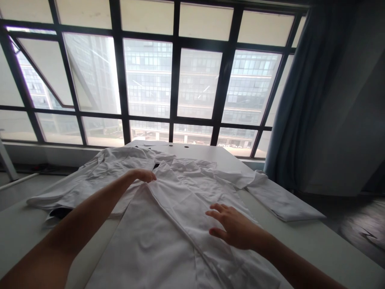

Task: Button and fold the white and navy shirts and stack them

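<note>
A white coat-like garment (168, 224) lies spread on the white table, its long front edge running toward me and one sleeve (285, 200) stretched out to the right. My left hand (144, 176) pinches the cloth at the upper left of this garment, pulling folds toward the fingers. Over its middle right part is my right hand (231, 226), fingers spread and holding nothing; whether it touches the cloth I cannot tell. A second crumpled white garment (117, 164) lies to the left, partly behind my left forearm.
The table (325, 245) reaches toward a large window (150, 80) with dark frames, one pane tilted open at left. A dark curtain (297, 100) hangs at right. Two dark round spots (186, 147) mark the table's far end. Something dark (60, 212) shows beneath the left garment.
</note>
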Demonstrator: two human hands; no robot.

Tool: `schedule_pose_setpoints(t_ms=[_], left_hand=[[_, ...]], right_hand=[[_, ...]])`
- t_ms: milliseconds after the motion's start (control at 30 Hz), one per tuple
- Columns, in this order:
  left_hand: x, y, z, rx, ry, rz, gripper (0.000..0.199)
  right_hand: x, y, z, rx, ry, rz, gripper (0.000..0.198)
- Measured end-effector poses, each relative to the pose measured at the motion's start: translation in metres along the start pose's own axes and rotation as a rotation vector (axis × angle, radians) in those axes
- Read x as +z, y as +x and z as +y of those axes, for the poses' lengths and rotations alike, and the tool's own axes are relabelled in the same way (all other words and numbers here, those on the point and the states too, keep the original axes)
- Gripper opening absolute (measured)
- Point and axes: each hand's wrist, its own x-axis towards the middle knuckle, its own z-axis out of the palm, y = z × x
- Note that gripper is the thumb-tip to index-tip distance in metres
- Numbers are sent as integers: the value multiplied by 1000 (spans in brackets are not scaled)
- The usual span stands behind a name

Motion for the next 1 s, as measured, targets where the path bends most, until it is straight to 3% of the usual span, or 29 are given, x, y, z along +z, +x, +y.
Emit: schedule_pose_setpoints(t_ms=[100, 200, 367, 567, 700, 833, 900, 1000], left_hand=[[-1, 27, 7, -96, 16, 128, 29], [7, 49, 11, -239, 17, 226, 40], [17, 73, 15, -377, -39, 310, 48], [4, 86, 11, -394, -62, 401, 38], [-9, 83, -4, -423, -29, 467, 40], [-7, 75, -10, -444, 21, 478, 41], [0, 73, -4, -407, 72, 512, 46], [18, 69, 10, -235, 168, 504, 61]], right_hand=[[2, 23, -8, -68, -18, -17, 58], [7, 45, -8, -118, -37, -68, 63], [22, 65, -3, -196, -86, -161, 88], [37, 73, 8, -210, -29, -145, 102], [45, 79, 7, -238, -3, -112, 93], [41, 75, 0, -300, 5, -91, 84], [37, 68, -4, -347, 32, -93, 83], [37, 56, -9, -442, 90, -149, 85]])
